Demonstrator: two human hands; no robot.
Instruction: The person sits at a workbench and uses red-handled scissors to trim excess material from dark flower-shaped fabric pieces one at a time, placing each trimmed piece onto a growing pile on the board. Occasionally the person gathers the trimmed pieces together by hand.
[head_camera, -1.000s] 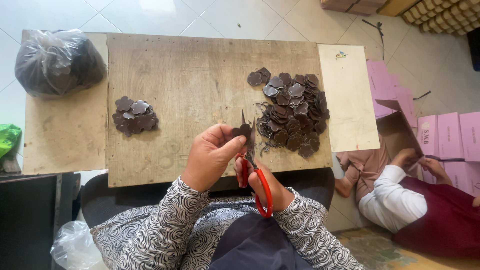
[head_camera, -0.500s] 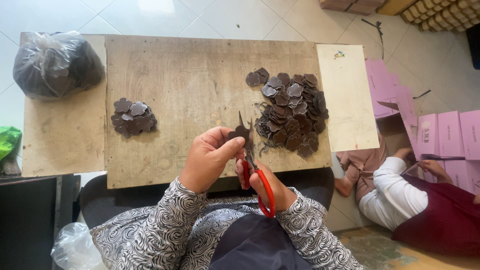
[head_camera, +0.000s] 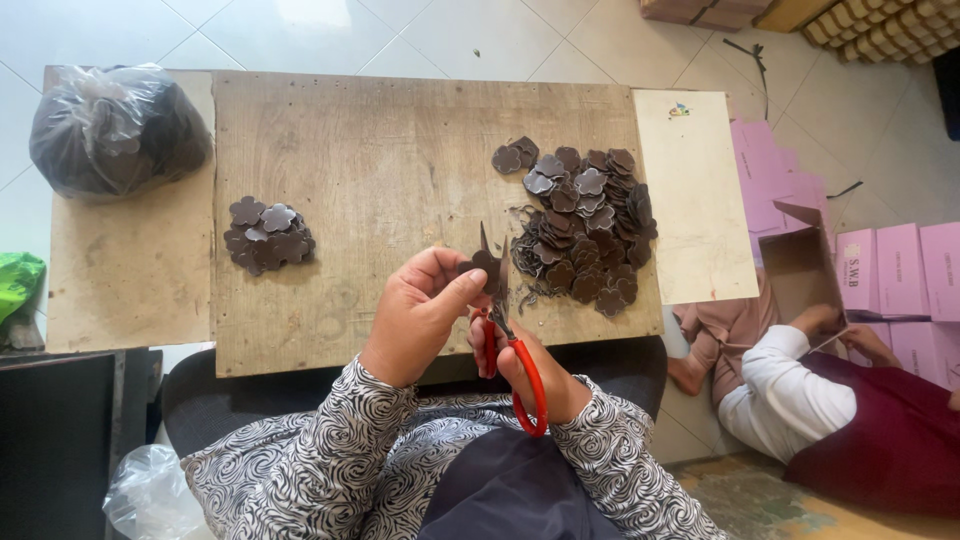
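My left hand (head_camera: 420, 312) pinches a small dark brown flower-shaped piece (head_camera: 486, 264) between thumb and fingers above the near edge of the wooden board (head_camera: 400, 150). My right hand (head_camera: 530, 372) grips red-handled scissors (head_camera: 508, 340), whose blades are at the piece and point away from me. A large heap of the same dark flower-shaped pieces (head_camera: 585, 230) lies on the board just right of my hands. A smaller pile of such pieces (head_camera: 267, 235) sits on the board to the left.
A clear plastic bag of dark pieces (head_camera: 115, 130) rests at the far left on a lighter board (head_camera: 120, 280). A pale board (head_camera: 695, 190) adjoins on the right. Another person (head_camera: 840, 400) sits on the floor at right among pink boxes (head_camera: 900, 270). A green bag (head_camera: 18, 285) is at the left edge.
My hands and the scissors have shifted only slightly; the piece has turned a little in my left fingers. The piles stay as they were.
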